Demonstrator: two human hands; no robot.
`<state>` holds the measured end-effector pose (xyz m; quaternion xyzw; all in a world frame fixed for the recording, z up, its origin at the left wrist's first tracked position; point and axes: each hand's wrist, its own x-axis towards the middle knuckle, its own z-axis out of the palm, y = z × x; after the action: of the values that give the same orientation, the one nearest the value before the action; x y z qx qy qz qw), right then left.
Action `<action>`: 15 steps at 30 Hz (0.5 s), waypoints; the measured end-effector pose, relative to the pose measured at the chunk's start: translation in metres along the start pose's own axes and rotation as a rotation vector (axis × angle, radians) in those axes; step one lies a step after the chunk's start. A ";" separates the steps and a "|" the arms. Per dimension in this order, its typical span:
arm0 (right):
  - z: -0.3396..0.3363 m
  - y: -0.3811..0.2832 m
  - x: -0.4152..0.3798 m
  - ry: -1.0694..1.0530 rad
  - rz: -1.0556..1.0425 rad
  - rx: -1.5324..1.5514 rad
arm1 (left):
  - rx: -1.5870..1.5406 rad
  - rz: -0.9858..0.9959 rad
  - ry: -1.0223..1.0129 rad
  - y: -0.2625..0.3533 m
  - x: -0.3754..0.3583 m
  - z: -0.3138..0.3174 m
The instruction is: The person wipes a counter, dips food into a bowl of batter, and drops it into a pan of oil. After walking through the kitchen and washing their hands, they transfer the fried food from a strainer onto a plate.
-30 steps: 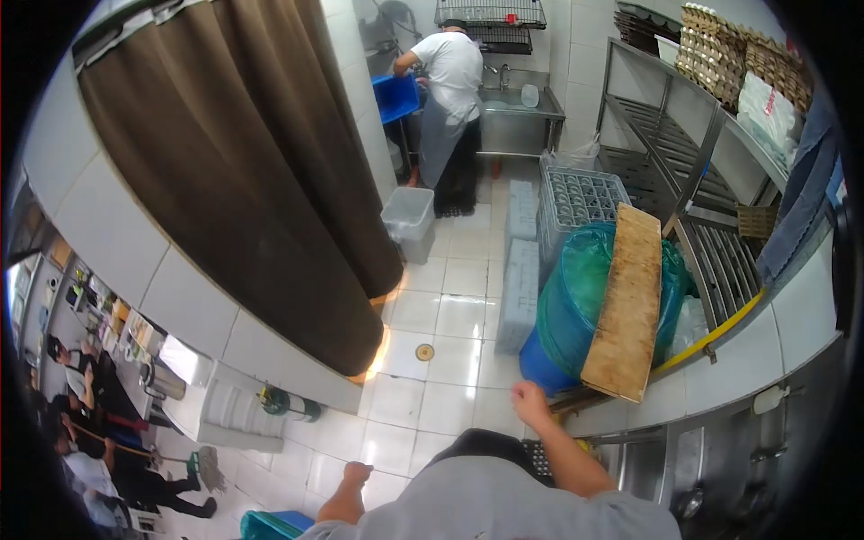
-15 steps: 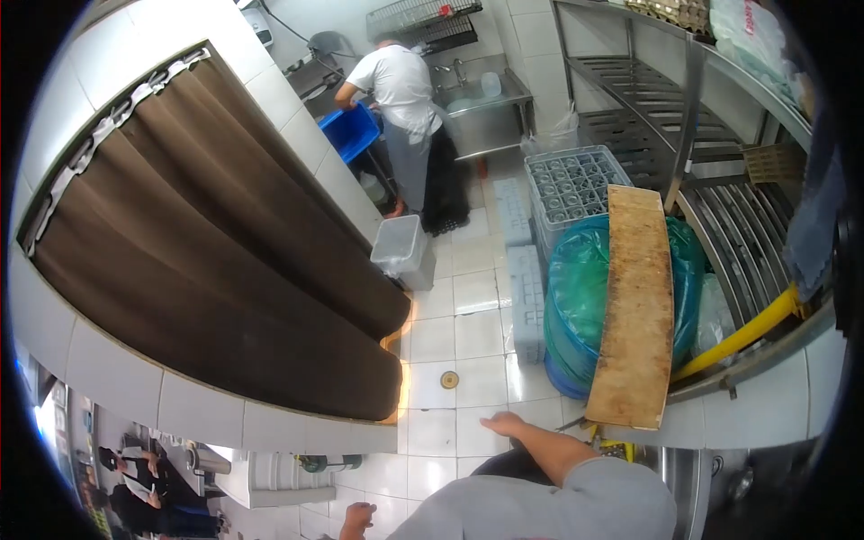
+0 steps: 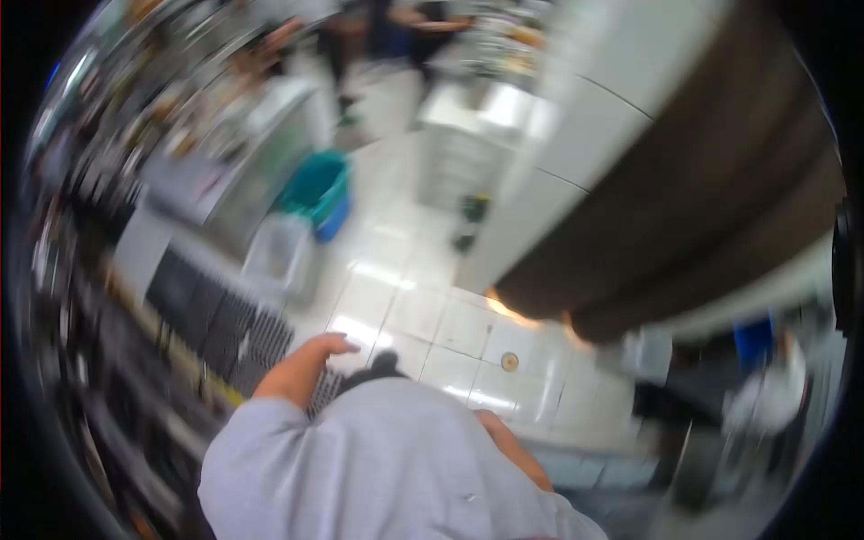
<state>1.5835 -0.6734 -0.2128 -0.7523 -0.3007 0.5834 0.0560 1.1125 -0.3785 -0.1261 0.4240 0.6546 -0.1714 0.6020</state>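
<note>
My left hand (image 3: 333, 344) hangs in front of my grey shirt (image 3: 387, 459), above the tiled floor (image 3: 409, 310). Its fingers point to the right and hold nothing that I can see. The dark perforated floor mat (image 3: 216, 306) lies nearest to it. My right hand (image 3: 490, 421) is low at my other side, partly hidden by my body. Blur and the shirt keep its fingers from showing clearly.
A teal-lined blue bin (image 3: 337, 211) and a pale plastic tub (image 3: 274, 256) stand by a counter at left. A brown curtain (image 3: 702, 198) hangs at right beside a tiled wall (image 3: 576, 144). A white cabinet (image 3: 459, 153) and blurred people are farther ahead.
The view has swung left, away from the sink area, shelves and wooden board. The curtain now sits at right. My left arm has come forward; my right hand has drawn back.
</note>
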 end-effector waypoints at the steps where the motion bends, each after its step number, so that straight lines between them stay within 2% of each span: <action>1: -0.021 -0.020 -0.003 -0.043 -0.033 -0.151 | -0.182 -0.062 0.033 -0.048 0.003 0.003; 2: -0.041 -0.043 -0.008 -0.078 -0.067 -0.279 | -0.287 -0.105 0.025 -0.091 0.001 0.005; 3: -0.058 -0.060 -0.005 -0.107 -0.095 -0.390 | -0.246 -0.114 0.182 -0.133 -0.004 0.021; 5: -0.082 -0.114 -0.002 -0.146 -0.133 -0.593 | -0.473 -0.222 0.289 -0.221 0.018 0.062; 6: -0.087 -0.142 0.002 -0.153 -0.148 -0.679 | -0.611 -0.272 0.279 -0.245 0.003 0.074; 7: -0.087 -0.120 0.088 -0.120 -0.065 -1.064 | -0.743 -0.322 0.274 -0.261 -0.012 0.086; 9: -0.090 -0.198 0.078 -0.122 -0.092 -0.949 | -0.681 -0.259 0.126 -0.332 0.034 0.111; 10: -0.082 -0.232 0.075 -0.095 -0.084 -0.874 | -0.678 -0.281 0.283 -0.342 0.027 0.119; 11: -0.078 -0.250 0.098 -0.030 -0.208 -0.915 | -0.668 -0.303 0.430 -0.342 0.018 0.127; 12: -0.073 -0.276 0.115 -0.026 -0.183 -0.838 | -0.589 -0.392 0.556 -0.334 0.017 0.127; 13: -0.061 -0.307 0.106 0.066 -0.335 -0.851 | -0.596 -0.393 0.544 -0.327 0.024 0.120; 14: -0.038 -0.367 0.083 0.062 -0.445 -0.846 | -0.760 -0.406 0.442 -0.321 0.038 0.104; 15: -0.025 -0.396 0.079 0.075 -0.547 -0.922 | -0.915 -0.412 0.366 -0.313 0.050 0.078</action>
<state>1.4639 -0.3043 -0.0994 -0.6135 -0.7085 0.3276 -0.1195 0.9287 -0.6011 -0.2790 0.0038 0.8264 0.0935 0.5553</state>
